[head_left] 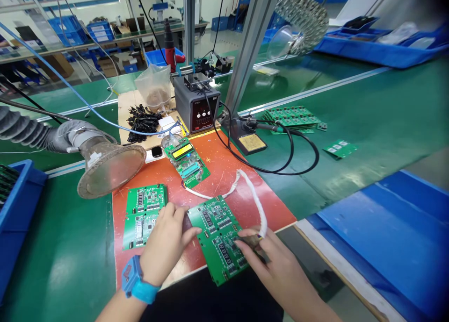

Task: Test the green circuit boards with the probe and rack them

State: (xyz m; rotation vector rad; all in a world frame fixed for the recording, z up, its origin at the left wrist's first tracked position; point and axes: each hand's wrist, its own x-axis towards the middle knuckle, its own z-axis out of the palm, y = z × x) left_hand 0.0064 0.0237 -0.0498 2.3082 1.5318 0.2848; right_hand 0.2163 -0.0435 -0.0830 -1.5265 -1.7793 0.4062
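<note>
On the orange mat, the left hand [164, 247] presses flat on the circuit board [219, 238] at 6 o'clock while the right hand [277, 266] pinches a cabled probe [253, 240] against it; another board [144, 215] waits at 9 o'clock.

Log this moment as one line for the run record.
left hand: steadying green circuit board | right hand: pressing cabled probe onto board | second board: left, on red mat

Behind the orange mat [224, 172]: a grey soldering station box [196, 108], a small green tester board with a yellow display [187, 161], a heap of black parts [143, 121], a clear funnel-shaped fume hood [110, 168], stacked green circuit boards [293, 118] further right.
</note>
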